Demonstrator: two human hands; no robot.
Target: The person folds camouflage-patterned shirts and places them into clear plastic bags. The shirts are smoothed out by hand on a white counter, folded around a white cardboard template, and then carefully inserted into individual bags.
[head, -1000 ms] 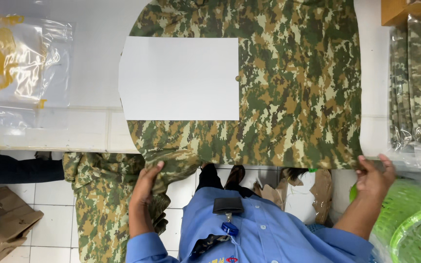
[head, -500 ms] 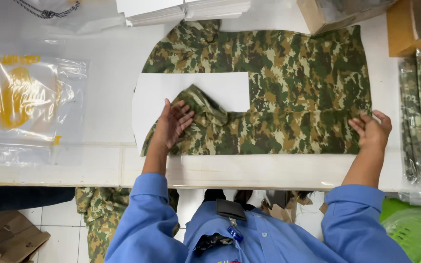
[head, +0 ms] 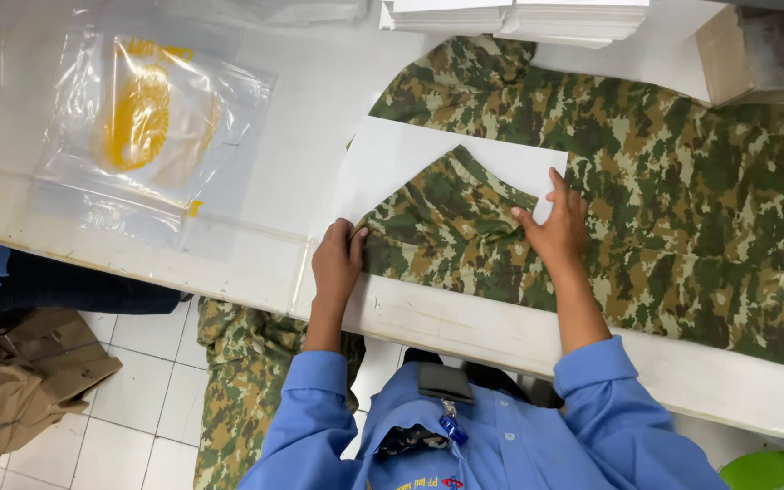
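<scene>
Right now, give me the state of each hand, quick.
Left hand: fingers curled on the folded edge of the camouflage-print fabric garment; grip cannot be told.
Right hand: open, pressing flat on the garment's fold.
</scene>
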